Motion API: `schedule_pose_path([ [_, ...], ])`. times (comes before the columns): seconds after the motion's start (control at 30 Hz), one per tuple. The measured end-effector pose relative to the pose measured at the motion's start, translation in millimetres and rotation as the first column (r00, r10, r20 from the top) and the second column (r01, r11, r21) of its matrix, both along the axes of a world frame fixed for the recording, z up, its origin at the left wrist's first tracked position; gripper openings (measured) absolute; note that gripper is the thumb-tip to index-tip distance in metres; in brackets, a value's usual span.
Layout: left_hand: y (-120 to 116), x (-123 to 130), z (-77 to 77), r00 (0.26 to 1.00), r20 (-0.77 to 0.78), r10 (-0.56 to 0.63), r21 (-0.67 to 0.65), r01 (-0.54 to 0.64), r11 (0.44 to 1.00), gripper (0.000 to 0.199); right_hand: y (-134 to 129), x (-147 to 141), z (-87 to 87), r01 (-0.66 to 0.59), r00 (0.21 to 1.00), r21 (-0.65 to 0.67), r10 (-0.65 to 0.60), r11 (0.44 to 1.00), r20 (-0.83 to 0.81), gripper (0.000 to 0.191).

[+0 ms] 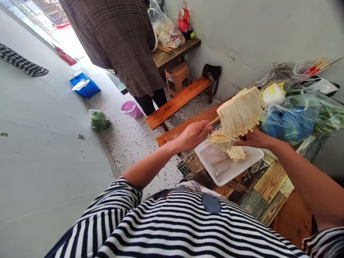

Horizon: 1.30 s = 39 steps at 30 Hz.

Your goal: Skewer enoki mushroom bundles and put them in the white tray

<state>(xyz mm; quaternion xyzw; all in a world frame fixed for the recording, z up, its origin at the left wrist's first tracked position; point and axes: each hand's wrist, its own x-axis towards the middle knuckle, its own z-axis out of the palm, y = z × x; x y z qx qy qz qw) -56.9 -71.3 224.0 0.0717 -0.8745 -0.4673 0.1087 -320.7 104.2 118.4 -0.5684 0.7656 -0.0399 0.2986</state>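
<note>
My left hand (195, 135) is closed around the ends of thin wooden skewers (213, 122). These run through a wide, pale row of enoki mushrooms (239, 111), raised above a white plastic tray (225, 173) with the stems hanging down. My right hand (254, 139) is just beneath the hanging mushrooms, fingers bent in with one reaching left; what they grip is hidden. More enoki and a flat pale piece (238, 153) that I cannot identify lie in the tray.
Bagged greens and blue bundles (292, 123) and a cabbage (272, 94) crowd the table's far right. Loose skewers (236, 186) lie by the tray. Wooden benches (178, 104) stand beyond. A person in a plaid coat (120, 43) stands near a pink bucket (131, 109).
</note>
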Motion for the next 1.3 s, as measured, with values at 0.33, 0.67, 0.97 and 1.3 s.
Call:
schedule_pose_path([
  [0.33,0.5,11.4,-14.5,0.999,0.047,0.018,0.019,-0.019,1.000,0.031,32.4,46.0,-67.3,-0.235,0.968,0.031,0.232,0.971,0.096,0.047],
  [0.67,5.1,17.2,-19.1,0.998,0.051,0.030,0.087,-0.035,0.996,0.031,19.0,30.2,-50.8,-0.311,0.946,0.173,0.286,0.934,0.155,0.044],
  [0.97,-0.8,23.0,-22.1,0.996,0.062,0.061,0.114,-0.068,0.991,0.032,-6.3,27.0,-30.2,-0.327,0.940,0.136,0.308,0.935,0.147,0.043],
  [1.3,-0.6,12.9,-23.0,0.994,0.092,0.059,0.107,-0.069,0.992,0.030,-12.3,35.5,-8.0,-0.304,0.945,-0.004,0.302,0.953,-0.124,0.034],
])
